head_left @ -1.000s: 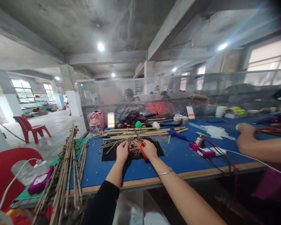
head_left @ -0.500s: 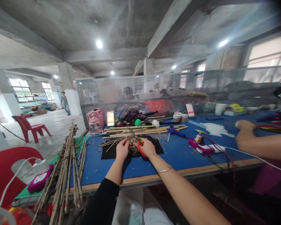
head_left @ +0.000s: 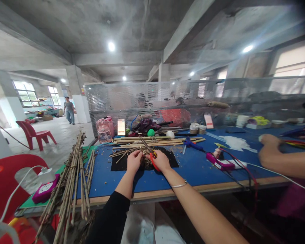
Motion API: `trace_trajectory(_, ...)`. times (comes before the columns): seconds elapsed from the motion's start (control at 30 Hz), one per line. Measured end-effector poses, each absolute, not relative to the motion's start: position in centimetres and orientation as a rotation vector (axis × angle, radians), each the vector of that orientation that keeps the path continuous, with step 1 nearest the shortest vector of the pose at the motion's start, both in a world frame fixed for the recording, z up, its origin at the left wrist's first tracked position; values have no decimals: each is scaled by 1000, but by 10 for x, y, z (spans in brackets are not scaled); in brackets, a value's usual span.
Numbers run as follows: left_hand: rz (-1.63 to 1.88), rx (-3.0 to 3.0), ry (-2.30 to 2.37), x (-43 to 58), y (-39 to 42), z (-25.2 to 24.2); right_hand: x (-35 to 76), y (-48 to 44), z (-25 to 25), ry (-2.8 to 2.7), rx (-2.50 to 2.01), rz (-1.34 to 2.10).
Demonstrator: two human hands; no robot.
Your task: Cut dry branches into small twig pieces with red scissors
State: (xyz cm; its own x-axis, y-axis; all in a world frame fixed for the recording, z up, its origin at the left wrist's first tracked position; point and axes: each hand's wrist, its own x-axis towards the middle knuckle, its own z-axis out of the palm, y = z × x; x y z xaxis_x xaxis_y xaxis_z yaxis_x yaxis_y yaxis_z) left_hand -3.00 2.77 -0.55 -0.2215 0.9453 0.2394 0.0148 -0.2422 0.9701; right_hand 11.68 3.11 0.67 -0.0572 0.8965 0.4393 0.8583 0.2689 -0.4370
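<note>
My right hand (head_left: 162,160) is closed round the scissors (head_left: 155,164), which have red-orange and yellow handles. The blades point up and away, to the left. Close beside it, my left hand (head_left: 134,160) is pinched with its fingertips together; what they hold is too small to make out. Both hands are above a black cloth (head_left: 120,165) on the blue table. A heap of small brownish plant bits (head_left: 147,163) lies on the cloth beneath them. Several short thin sticks (head_left: 120,154) stick out to the left of my left hand.
Long pale sticks (head_left: 127,145) lie behind the cloth. A bundle of dry stalks (head_left: 72,179) leans over the table's left end. To the right are a blue glue gun (head_left: 193,144), a purple power strip (head_left: 220,162) with cables, and a co-worker's arm (head_left: 282,157). A mesh panel (head_left: 106,101) stands behind.
My two hands have come slightly closer together over the heap. The view has shifted a little, and a person in the background has walked on.
</note>
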Motion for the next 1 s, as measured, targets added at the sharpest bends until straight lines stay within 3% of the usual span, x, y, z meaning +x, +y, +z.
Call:
trace_trajectory(0.73,1612,1326,1147,-30,29,-3,112,33,-3,-2081,-1373,-48)
trace_trajectory(1.0,1611,1566,1393,-33,27,-3,108,24,8,-2107,-1455,-108)
